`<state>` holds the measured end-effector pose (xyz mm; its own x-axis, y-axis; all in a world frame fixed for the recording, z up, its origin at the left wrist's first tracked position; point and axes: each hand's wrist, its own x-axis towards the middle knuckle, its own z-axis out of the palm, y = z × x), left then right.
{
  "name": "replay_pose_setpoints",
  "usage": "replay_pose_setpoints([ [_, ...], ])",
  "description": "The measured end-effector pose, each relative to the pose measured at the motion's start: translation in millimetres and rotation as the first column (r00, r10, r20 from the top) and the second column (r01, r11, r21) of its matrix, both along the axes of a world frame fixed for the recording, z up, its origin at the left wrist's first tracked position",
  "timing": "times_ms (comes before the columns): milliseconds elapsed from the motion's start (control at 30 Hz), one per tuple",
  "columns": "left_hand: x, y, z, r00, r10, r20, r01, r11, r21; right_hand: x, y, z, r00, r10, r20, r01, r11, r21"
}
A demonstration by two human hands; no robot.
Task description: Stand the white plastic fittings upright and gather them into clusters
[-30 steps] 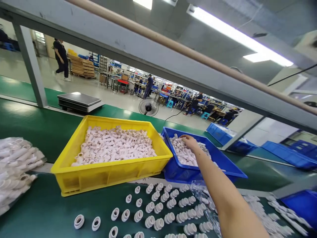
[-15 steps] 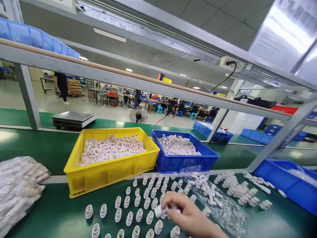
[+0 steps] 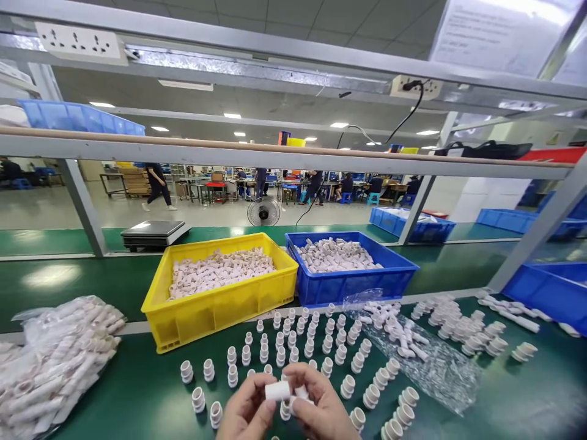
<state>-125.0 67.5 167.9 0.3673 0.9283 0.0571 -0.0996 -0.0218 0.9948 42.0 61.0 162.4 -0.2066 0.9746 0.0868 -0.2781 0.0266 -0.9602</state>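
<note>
My left hand [image 3: 245,410] is closed, pinching a short white plastic tube [image 3: 277,391] between thumb and fingers. Right beside it, my right hand [image 3: 323,406] is closed around a small white plastic fitting [image 3: 300,396], partly hidden by the fingers. Whether the two pieces touch, I cannot tell. Under and around both hands, white ribbed fittings [image 3: 347,386] stand upright in loose rows on the green work surface [image 3: 151,391].
Behind the rows sit a yellow bin [image 3: 224,324] and a blue bin [image 3: 358,287], both full of white pieces. A bag of white tubes [image 3: 68,360] lies at left. Clear plastic film [image 3: 440,373] with loose fittings lies at right. A scale [image 3: 153,234] stands farther back.
My left hand has come into view, holding the tube. My right hand, earlier reaching over the rows with a white tube, has drawn in beside it. The camera view has levelled.
</note>
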Motion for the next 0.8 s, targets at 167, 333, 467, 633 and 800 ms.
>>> replay_pose_setpoints([
  [167,-43.5,46.9,49.9,0.819,0.301,-0.488,-0.047,0.884,0.465,19.8,11.2,-0.6,0.852,-0.291,-0.436,0.244,0.956,-0.162],
  [333,-50.6,108.4,56.9,0.389,0.418,-0.821,0.218,0.824,0.523,27.5,14.3,3.2,0.754,-0.415,-0.509,0.299,0.907,-0.296],
  [467,-33.9,141.7,41.4,0.272,0.346,-0.898,0.356,0.831,0.427,26.0,11.4,3.6,0.749,-0.426,-0.507,0.290,0.899,-0.328],
  [633,-18.6,162.2,21.5,0.176,0.271,-0.946,0.462,0.826,0.323,27.9,11.0,4.7,0.716,-0.419,-0.559,0.299,0.907,-0.297],
  [800,-13.9,166.5,9.1,0.108,0.238,-0.965,0.493,0.830,0.260,29.3,12.3,2.9,0.704,-0.424,-0.569,0.299,0.905,-0.304],
])
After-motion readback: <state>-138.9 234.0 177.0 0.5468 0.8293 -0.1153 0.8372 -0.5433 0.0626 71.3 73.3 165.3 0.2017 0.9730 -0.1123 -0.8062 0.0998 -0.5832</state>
